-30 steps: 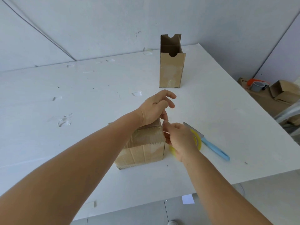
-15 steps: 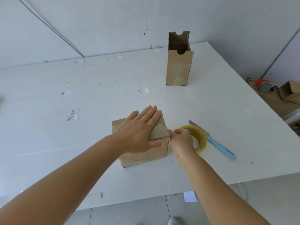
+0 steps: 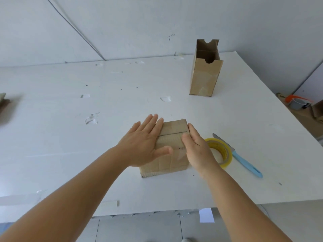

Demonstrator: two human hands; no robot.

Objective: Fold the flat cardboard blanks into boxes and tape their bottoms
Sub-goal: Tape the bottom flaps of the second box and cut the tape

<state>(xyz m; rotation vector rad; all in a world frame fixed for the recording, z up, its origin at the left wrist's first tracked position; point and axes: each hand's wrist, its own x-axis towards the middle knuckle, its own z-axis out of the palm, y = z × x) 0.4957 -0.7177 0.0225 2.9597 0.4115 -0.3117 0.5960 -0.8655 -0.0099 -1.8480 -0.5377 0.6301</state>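
A brown cardboard box (image 3: 172, 137) lies upside down near the table's front, its closed bottom flaps facing up with clear tape over them. My left hand (image 3: 143, 145) lies flat on the left part of those flaps, fingers straight. Along the box's right edge my right hand (image 3: 196, 149) presses with straight fingers. A yellow roll of clear tape (image 3: 221, 152) sits just right of the box, partly hidden by my right hand. A finished tall box (image 3: 205, 75) stands open-topped at the back right.
A blue-handled knife (image 3: 243, 159) lies right of the tape roll. The white table (image 3: 70, 137) carries scraps of old tape. Cardboard pieces show at the far left edge (image 3: 3, 105). Off the table's right side stand boxes and an orange tape dispenser (image 3: 297, 101).
My left hand came down flat onto the box's flaps. My right hand left the tape roll and moved up onto the box's right edge.
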